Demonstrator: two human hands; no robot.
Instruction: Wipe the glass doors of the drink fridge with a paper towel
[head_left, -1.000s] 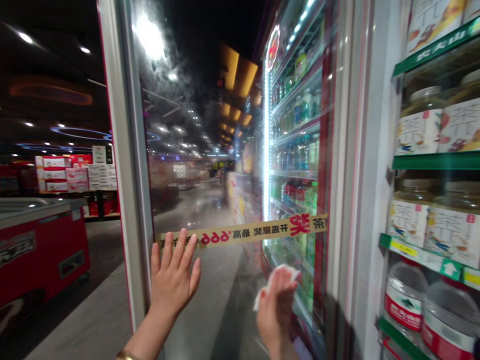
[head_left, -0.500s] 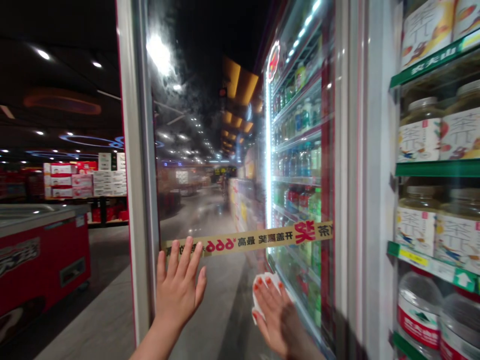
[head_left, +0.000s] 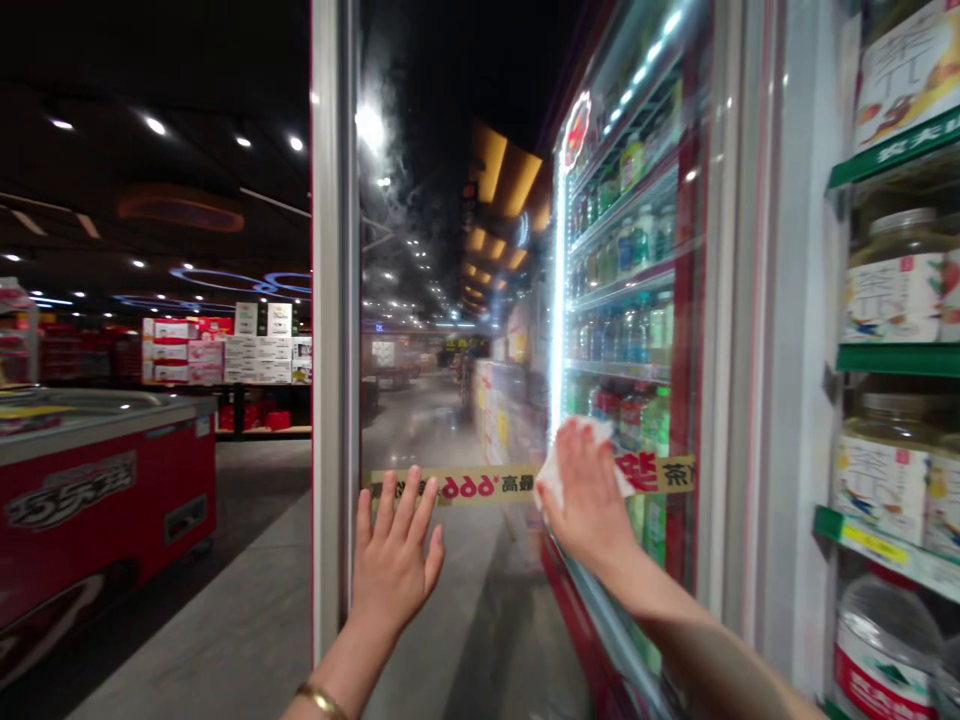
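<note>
A glass fridge door stands open in front of me, with a yellow printed strip across it, its lettering reversed. My left hand lies flat on the glass near the silver door frame, fingers spread, covering the left end of the strip. It holds nothing, and a gold bracelet circles the wrist. Under my right hand a crumpled white tissue is pressed to the glass over the right part of the strip. The fingers of that hand are blurred.
Shelves of bottled drinks with green edges rise at the right. A lit drinks cooler shows through the glass. At left stand a red chest freezer and stacked boxes.
My right hand has moved up the glass with the tissue, from below the strip onto it. My left hand stays flat on the door. The view has turned left.
</note>
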